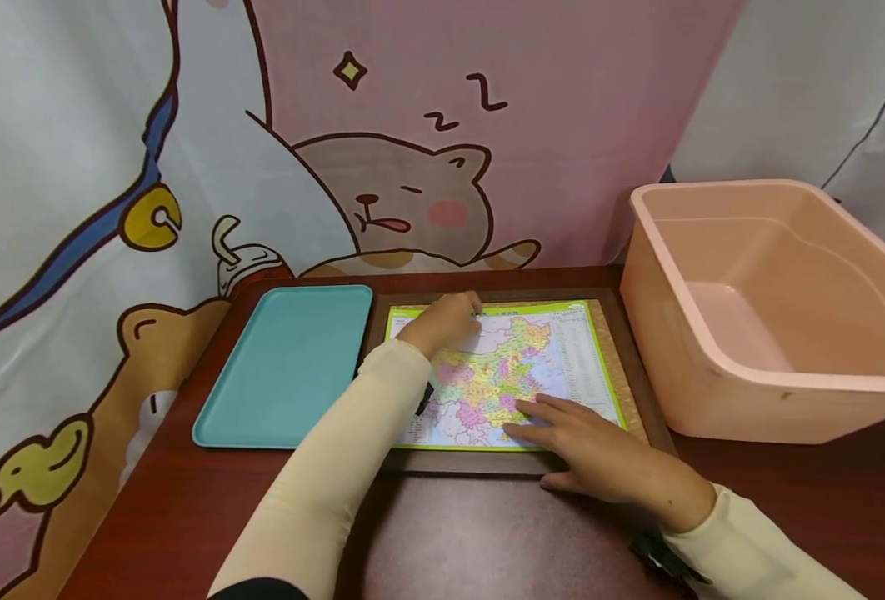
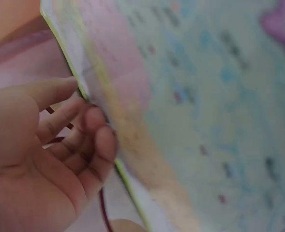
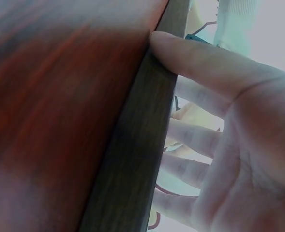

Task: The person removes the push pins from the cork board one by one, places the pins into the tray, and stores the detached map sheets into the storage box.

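A colourful map sheet (image 1: 502,367) with a lime-green border lies on a brown-framed cork board (image 1: 517,463). My left hand (image 1: 446,323) reaches over to the map's top edge. In the left wrist view its fingers (image 2: 103,142) are curled and pinch the sheet's green edge together with the thumb. The right hand (image 1: 596,446) rests at the lower right of the map with spread, straight fingers. Its thumb (image 3: 200,55) touches the front side of the frame, as the right wrist view shows.
A teal tray (image 1: 285,367) lies left of the board on the dark red wooden table (image 1: 487,542). On the right stands a large peach plastic tub (image 1: 660,317), close by the frame. A cartoon-printed curtain (image 1: 577,125) hangs behind the table.
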Available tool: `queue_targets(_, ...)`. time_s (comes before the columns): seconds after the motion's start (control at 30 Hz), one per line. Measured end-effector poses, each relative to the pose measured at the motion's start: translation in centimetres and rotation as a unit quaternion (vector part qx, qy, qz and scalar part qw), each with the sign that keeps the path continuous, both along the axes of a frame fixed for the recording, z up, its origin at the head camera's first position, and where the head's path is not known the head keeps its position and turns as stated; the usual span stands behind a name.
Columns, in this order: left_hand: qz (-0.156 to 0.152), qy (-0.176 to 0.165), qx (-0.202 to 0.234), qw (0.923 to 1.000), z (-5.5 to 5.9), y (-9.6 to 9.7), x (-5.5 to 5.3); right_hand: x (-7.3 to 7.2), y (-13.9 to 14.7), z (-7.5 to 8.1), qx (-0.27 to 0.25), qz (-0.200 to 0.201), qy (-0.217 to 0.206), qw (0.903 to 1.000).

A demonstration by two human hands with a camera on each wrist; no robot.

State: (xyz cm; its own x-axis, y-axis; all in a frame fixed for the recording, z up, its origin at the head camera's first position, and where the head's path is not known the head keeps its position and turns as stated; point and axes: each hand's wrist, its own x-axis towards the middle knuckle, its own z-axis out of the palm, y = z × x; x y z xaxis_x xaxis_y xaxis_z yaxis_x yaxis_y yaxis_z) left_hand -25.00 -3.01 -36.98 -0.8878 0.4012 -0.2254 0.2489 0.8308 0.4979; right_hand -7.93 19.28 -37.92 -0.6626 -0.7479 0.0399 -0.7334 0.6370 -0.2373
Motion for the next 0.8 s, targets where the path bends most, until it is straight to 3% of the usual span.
queue_targets(0.17,0.011,-0.02,0.048,0.9986,-0.6,-0.6,-0.9,-0.1,-0.1,0.0,-0.001,-0.001,-0.006,1.0)
queue_targets(0.4,0.011,-0.022,0.062,0.9978,-1.2,-0.7,-1.7,-0.1,-0.1,-0.3,0.0,-0.006,-0.015,0.9999)
queue_targets(0.63,0.009,-0.059,0.095,0.9937,-1.2,-1.0,-1.9,-0.1,-0.2,-0.5,0.003,-0.012,-0.027,0.9996)
queue_targets(0.8,0.001,-0.068,0.09,0.9936,-1.2,-1.0,-2.5,-0.1,-0.1,-0.4,-0.003,-0.01,-0.023,0.9997)
